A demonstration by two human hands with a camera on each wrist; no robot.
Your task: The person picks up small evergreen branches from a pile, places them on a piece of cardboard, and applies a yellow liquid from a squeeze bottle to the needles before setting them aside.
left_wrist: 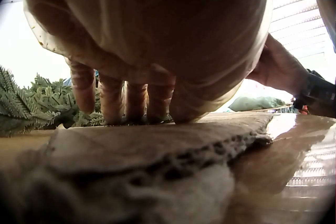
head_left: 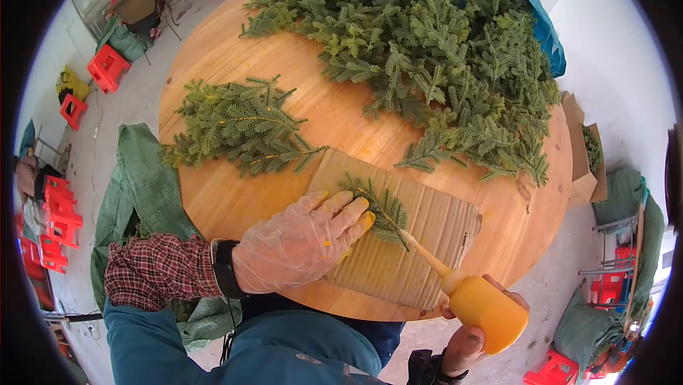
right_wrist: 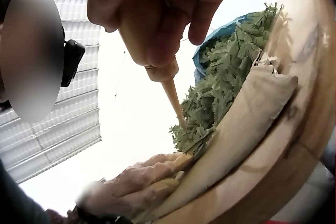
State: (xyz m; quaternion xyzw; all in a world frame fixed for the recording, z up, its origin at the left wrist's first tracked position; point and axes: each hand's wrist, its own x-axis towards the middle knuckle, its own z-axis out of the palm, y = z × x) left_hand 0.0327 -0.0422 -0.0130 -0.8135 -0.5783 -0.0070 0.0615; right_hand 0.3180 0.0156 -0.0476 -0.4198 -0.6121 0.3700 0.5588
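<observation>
**Left hand pins a sprig, right hand holds the bottle on it**

- My left hand (head_left: 302, 243) wears a thin clear glove. It lies flat with its fingers (left_wrist: 113, 98) straight and close together, tips pressed down. Nothing is curled or pinched.
- Under those fingertips, and fanning out just past them, is a single fir sprig (head_left: 380, 207). It lies on a cardboard sheet (head_left: 405, 243), with its stem end pointing toward my right hand.
- My right hand (head_left: 466, 342) is bare and wrapped round an orange squeeze bottle (head_left: 487, 314), fingers and thumb clamped on its body. The bottle is tilted, neck aimed toward the left hand.
- The bottle's long tapered nozzle (head_left: 427, 253) runs from that grip to the sprig. Its tip meets the stem just beside my left fingertips. I cannot tell whether anything is coming out.
- The cardboard is under both hands and sits on a round wooden table (head_left: 235, 200), with its near edge close to the table rim by my body.
- Beyond the left hand, well apart from the held sprig, is a small pile of sprigs (head_left: 238, 125).
- Farther out, past the nozzle line, a large heap of sprigs (head_left: 441, 51) covers the far side of the table, with a blue bag (head_left: 541, 22) behind it.
- Outside the left wrist, below table level, lies a green sack (head_left: 139, 186). Red stools (head_left: 107, 66) stand on the floor beyond it.
</observation>
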